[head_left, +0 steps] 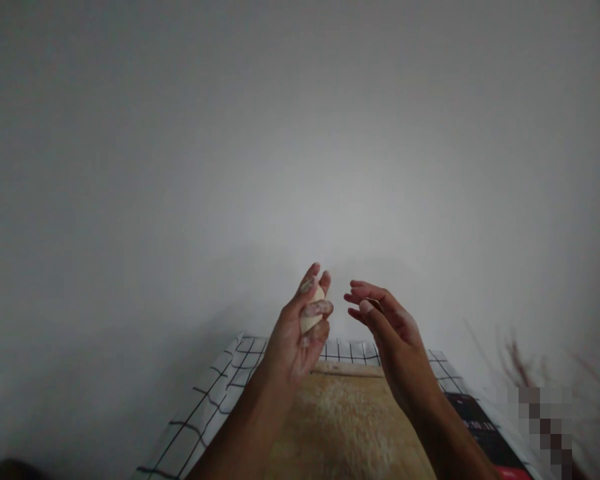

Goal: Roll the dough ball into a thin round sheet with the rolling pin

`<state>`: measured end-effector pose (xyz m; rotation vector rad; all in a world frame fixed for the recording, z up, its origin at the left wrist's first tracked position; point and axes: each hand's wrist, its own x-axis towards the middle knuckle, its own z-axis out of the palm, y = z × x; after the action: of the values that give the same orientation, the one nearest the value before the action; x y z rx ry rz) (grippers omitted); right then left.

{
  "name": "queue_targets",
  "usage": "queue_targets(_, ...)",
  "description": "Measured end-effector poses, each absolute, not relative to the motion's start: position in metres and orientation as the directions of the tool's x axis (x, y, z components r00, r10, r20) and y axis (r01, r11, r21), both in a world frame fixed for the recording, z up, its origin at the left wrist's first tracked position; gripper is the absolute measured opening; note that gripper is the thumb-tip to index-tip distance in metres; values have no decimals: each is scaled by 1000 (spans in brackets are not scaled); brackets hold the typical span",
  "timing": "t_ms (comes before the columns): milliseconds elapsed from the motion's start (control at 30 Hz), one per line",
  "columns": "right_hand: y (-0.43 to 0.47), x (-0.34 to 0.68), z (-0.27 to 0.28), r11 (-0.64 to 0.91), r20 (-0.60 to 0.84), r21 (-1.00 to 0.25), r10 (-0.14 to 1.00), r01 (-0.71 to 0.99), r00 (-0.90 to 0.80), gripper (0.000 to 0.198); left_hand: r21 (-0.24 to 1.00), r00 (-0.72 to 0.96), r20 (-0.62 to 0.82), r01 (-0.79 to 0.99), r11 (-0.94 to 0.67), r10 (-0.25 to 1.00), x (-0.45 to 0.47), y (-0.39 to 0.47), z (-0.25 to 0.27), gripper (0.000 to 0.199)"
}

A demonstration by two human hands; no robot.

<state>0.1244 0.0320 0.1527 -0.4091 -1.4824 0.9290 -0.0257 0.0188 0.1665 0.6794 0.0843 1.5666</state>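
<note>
In the head view, a left hand (pixel 291 333) and a right hand (pixel 395 330) are raised above the far part of a light-brown, rectangular wooden board (pixel 340 427), a little apart from each other. The left hand is closed around a small, smooth, cream-coloured lump of dough (pixel 309 323). The lump shows between its fingers, which are smeared with white, and the fingers hide part of its outline, so its full shape cannot be told. The right hand is unfilled and loosely open, its fingers slightly curved and pointing left toward the dough without touching it.

Whitish powder is spread over the middle of the board, and a paler strip (pixel 347 369) runs along its far edge. The board lies on a white cloth with a black grid pattern (pixel 220 390), which shows to the left, to the right and beyond it. On the right, just beside the right forearm and partly covered by it, lies a flat black device with light digits on its face (pixel 497 437); a red patch (pixel 513 473) shows at its near end. Farther right are thin, reddish-brown branches (pixel 517 362), blurred and partly masked by square blocks. A plain grey-white wall (pixel 300 147) rises beyond everything.
</note>
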Motion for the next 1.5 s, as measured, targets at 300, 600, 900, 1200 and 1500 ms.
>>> queue_targets(300,31,127,154,615,661,-746,732,-257,-168,18,509,61,268,-857,-87,961,-21,19,166,28)
queue_targets(600,28,130,157,611,665,-739,727,-282,-168,18,555,104,279,-829,-72,955,-24,23,164,26)
queue_targets(900,32,135,157,614,683,-716,716,-332,-148,17,540,-73,342,-801,-259,937,-16,26,163,32)
queue_targets(1200,33,134,156,614,670,-735,723,-289,-169,17,281,-100,202,-947,-156,974,-26,32,166,17)
queue_targets(1500,34,135,154,625,678,-730,714,-276,-175,17,434,78,341,-897,-83,937,-23,23,164,20)
